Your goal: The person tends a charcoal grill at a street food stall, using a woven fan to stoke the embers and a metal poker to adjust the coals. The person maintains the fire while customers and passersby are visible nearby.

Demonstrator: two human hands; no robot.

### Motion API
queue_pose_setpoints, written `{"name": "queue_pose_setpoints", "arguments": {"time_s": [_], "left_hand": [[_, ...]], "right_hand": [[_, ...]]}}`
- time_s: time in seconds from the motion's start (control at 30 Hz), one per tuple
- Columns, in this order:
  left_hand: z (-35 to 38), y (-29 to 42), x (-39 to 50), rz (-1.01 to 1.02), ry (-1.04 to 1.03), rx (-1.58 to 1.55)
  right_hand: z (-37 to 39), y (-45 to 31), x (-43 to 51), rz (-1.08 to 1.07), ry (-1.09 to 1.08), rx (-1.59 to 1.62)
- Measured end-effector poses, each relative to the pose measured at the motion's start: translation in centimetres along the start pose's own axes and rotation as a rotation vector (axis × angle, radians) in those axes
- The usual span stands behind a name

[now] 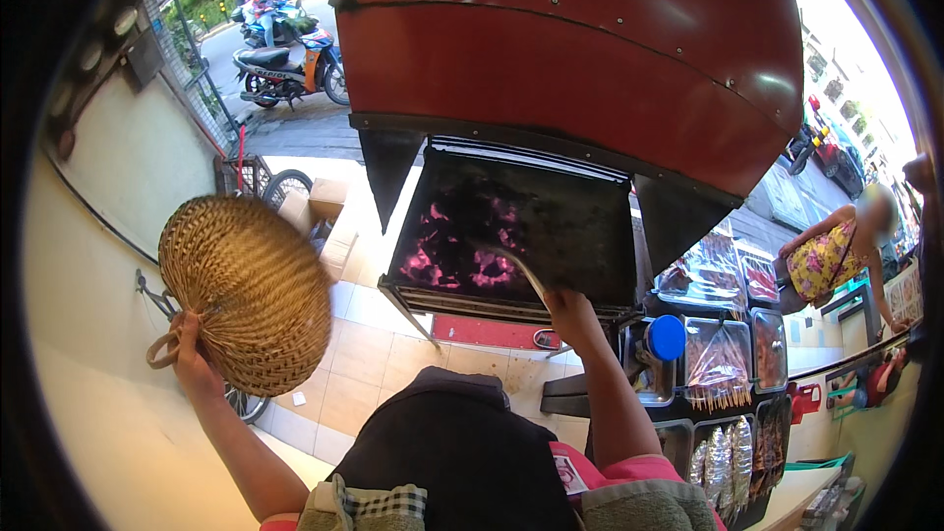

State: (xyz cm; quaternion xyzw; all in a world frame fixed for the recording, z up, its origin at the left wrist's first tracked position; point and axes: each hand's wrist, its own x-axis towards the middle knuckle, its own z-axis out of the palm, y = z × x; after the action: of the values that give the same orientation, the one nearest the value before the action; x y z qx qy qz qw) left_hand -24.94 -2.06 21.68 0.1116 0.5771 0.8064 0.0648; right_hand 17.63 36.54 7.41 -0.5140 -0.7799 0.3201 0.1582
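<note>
My left hand grips the looped handle of a round woven hand fan, held up at the left, apart from the grill. My right hand is closed on a long, thin, pale curved tool, whose exact kind I cannot tell. Its far end reaches over the coals in a charcoal grill. Glowing coals lie in the left half of the grill bed; the right half looks dark. Above the grill hangs a red metal hood.
Right of the grill stand trays of skewers under plastic and foil-wrapped items, beside a blue round lid. A person stands further right. Cardboard boxes and a wall are at left; a motorcycle is parked outside.
</note>
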Motion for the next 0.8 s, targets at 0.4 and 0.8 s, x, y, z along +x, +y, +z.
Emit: {"name": "queue_pose_setpoints", "arguments": {"time_s": [0.4,0.8], "left_hand": [[3.6,-2.5,-1.3,0.027,-0.345,0.200],[2.1,-1.6,-2.5,-0.072,-0.092,-0.074]], "right_hand": [[-1.7,1.2,6.5,0.016,0.260,-0.115],[-2.4,1.0,5.4,-0.085,0.229,-0.019]]}}
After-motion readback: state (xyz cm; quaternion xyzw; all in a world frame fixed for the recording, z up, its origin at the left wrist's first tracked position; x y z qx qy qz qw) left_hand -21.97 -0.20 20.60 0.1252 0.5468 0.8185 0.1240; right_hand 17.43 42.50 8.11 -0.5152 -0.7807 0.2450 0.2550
